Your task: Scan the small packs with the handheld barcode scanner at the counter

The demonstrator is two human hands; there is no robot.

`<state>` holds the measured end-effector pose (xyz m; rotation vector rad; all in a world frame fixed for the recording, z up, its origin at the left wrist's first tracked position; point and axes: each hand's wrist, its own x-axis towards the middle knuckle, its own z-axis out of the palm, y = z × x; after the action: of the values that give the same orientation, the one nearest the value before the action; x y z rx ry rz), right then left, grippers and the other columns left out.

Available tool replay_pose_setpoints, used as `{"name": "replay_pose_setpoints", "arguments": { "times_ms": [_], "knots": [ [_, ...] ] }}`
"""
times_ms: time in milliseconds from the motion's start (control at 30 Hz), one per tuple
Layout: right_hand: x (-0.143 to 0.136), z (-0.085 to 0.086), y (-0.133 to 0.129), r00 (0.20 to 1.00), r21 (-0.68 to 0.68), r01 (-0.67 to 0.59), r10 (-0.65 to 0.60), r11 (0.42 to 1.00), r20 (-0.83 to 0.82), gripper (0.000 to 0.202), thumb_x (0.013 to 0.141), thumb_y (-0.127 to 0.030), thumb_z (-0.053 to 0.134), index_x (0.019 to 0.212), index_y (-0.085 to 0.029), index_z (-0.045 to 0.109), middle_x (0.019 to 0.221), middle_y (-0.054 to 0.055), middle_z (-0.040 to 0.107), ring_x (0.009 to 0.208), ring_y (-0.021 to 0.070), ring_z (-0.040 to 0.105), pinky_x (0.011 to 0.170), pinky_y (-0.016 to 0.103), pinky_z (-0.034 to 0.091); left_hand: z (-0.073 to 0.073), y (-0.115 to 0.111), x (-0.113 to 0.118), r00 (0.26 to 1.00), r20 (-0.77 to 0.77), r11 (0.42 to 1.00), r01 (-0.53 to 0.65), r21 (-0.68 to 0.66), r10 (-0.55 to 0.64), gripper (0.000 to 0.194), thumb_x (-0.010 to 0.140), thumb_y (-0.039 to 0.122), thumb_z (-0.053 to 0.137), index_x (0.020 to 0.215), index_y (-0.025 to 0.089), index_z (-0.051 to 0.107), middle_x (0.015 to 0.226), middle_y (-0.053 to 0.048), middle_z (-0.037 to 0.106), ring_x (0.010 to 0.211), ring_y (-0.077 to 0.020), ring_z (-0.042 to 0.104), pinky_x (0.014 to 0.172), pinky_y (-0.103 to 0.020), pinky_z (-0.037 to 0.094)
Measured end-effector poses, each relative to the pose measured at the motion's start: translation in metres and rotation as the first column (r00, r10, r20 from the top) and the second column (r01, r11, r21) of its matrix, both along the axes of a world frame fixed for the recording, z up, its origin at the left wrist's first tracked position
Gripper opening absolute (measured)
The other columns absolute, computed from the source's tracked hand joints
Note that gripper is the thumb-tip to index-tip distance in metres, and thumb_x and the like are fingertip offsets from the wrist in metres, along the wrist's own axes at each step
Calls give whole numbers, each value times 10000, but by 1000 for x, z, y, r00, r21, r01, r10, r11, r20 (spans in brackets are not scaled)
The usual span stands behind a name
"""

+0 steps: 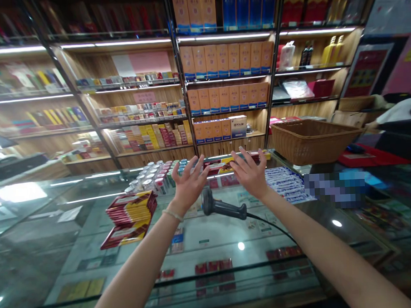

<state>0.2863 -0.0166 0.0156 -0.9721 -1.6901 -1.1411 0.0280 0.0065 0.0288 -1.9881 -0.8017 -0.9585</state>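
Observation:
Both my hands reach out over a glass counter [209, 238] with fingers spread and nothing in them. My left hand [189, 184] is close to rows of small round-lidded containers [158, 174]. My right hand [250, 172] is beside a batch of blue-and-white wrapped sticks [285, 183]. Behind the fingers lies a row of red-and-yellow packets [219, 166], partly hidden by the hands. A black handheld barcode scanner [224, 208] rests on the glass between my forearms, its cable running right. Left of my left hand, red-and-yellow packets [131, 211] are stacked, some lower ones fanned forward.
A brown woven basket [314, 142] stands at the counter's right corner, near a red mat [372, 156]. Shelves behind hold orange boxes [228, 60] and bottles [333, 51]. A person's light sleeve [399, 111] shows at the right edge. Packs lie inside the glass case.

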Motion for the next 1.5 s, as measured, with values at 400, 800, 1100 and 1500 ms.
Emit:
{"name": "replay_pose_setpoints", "arguments": {
  "times_ms": [400,800,1100,1500],
  "knots": [
    [-15,-20,-3,999,-107,-29,31,994,24,187,1000,-240,590,1127,-267,724,1512,78,623,1509,290,444,1268,624,89,-29,4,-31,1000,-1,999,-21,32,21,466,949,251,674,1371,439,611,1542,6,591,1467,-233,506,1289,-534,41],
    [-11,-23,-6,985,-507,-15,-73,862,-154,649,880,-604,726,1430,-281,604,1744,139,235,1592,397,212,1241,647,163,-21,-2,-33,999,-27,960,-24,279,33,384,945,284,707,1297,427,654,1387,42,716,1369,-187,586,1293,-469,72],
    [-3,-27,0,980,-626,-85,-48,775,-192,700,762,-634,819,1360,-303,666,1777,101,88,1600,442,131,1220,682,169,-22,-5,-29,999,-48,953,34,300,-21,362,964,269,680,1287,432,661,1314,41,757,1336,-180,608,1292,-471,55],
    [-4,-24,-3,987,-437,-65,-6,897,-160,619,820,-568,786,1321,-241,628,1761,153,146,1586,410,197,1242,665,147,-24,-10,-22,995,66,980,-65,-186,79,670,895,355,734,1521,430,509,1642,-70,473,1513,-345,421,1285,-592,12]
  ]
}}
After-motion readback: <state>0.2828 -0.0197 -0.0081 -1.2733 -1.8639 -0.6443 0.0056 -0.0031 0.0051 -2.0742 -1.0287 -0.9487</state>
